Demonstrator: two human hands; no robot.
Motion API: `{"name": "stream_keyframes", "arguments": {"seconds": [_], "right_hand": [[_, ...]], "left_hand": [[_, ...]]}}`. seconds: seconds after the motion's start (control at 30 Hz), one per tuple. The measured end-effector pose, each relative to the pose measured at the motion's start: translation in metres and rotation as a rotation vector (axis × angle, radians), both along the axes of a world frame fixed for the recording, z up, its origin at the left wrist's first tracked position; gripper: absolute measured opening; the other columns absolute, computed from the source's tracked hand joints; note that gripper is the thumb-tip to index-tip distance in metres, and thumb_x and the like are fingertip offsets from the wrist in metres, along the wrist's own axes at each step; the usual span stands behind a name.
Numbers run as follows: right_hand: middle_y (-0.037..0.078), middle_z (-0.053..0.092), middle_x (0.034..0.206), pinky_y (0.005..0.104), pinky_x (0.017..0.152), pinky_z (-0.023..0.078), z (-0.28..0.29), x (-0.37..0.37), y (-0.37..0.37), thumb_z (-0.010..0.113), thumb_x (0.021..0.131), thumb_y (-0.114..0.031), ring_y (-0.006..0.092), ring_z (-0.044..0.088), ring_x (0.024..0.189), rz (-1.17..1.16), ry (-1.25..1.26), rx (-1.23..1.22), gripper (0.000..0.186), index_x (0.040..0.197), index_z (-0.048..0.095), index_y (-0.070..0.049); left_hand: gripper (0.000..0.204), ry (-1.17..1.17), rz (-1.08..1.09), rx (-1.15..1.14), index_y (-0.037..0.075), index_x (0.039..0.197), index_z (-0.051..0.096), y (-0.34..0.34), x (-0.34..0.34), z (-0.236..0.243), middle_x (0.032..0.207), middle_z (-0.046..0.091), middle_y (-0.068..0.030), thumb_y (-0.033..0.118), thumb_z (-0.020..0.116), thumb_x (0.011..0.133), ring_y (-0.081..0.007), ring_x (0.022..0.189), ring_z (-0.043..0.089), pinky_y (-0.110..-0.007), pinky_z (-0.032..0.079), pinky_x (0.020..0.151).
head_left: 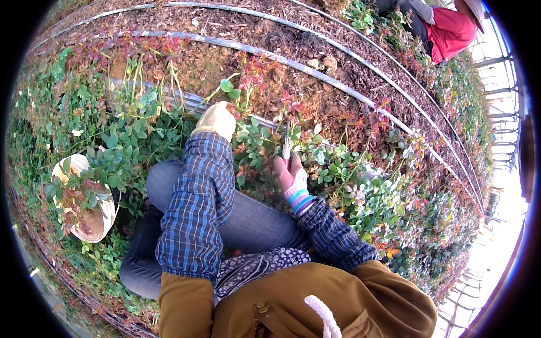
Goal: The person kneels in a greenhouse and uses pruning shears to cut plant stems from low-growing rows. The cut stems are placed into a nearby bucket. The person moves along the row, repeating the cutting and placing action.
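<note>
From the right grip (291,179), a pointed tool (286,151) juts forward.

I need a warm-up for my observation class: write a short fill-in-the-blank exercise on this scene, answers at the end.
1. The tool is in the wearer's ____ hand.
2. Higher or lower: the left hand appears ____ in the picture than the other one.
3. To cover their skin, both hands wear ____.
4. The co-worker at the upper right has a top coloured ____.

Missing words: right; higher; gloves; red.
</note>
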State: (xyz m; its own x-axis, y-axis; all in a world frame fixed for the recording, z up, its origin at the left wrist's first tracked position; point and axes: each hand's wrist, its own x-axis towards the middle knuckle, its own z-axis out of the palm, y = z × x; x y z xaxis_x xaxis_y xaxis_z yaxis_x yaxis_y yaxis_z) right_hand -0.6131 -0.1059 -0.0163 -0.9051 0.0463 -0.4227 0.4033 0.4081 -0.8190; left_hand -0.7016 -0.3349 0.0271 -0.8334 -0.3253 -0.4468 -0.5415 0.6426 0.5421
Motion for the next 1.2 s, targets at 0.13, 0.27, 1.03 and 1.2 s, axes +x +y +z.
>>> {"name": "stream_keyframes", "arguments": {"seconds": [0.13,0.27,1.03,1.2], "right_hand": [[0.026,0.065,0.096,0.0419,0.084,0.048,-0.011,-0.001,0.0,0.061,0.086,-0.04,0.0393,0.063,0.092,0.04,0.015,0.117,0.063,0.129,0.047,0.003],[0.005,0.06,0.082,0.0268,0.056,0.044,-0.029,-0.002,0.006,0.06,0.088,-0.029,0.0114,0.055,0.067,-0.169,-0.193,-0.29,0.033,0.108,0.055,-0.003],[0.001,0.054,0.073,0.0245,0.043,0.036,0.014,0.003,0.022,0.06,0.09,-0.031,0.009,0.046,0.052,-0.222,-0.267,-0.545,0.028,0.1,0.053,-0.006],[0.004,0.058,0.07,0.0282,0.04,0.041,0.01,0.0,0.017,0.061,0.09,-0.038,0.014,0.051,0.048,-0.416,-0.389,-0.6,0.033,0.099,0.053,-0.007]], "left_hand": [[0.039,0.019,0.003,-0.006,0.005,0.122,0.058,0.0,-0.001,-0.003,0.127,0.057,-0.0182,0.018,0.044,0.089,-0.0314,0.12,0.053,-0.041,0.041,0.102],[0.039,-0.038,-0.02,0.049,0.005,0.123,0.058,0.007,-0.002,0.018,0.128,0.057,-0.0183,0.018,0.044,0.089,-0.0309,0.12,0.052,-0.04,0.041,0.102],[0.037,-0.021,0.116,0.164,0.008,0.122,0.058,-0.019,-0.008,-0.081,0.125,0.059,-0.0169,0.014,0.044,0.088,-0.0311,0.117,0.055,-0.04,0.044,0.099],[0.038,0.011,0.067,0.079,0.008,0.122,0.059,-0.003,-0.006,-0.053,0.123,0.06,-0.0178,0.014,0.046,0.087,-0.0312,0.115,0.056,-0.04,0.045,0.097]]}}
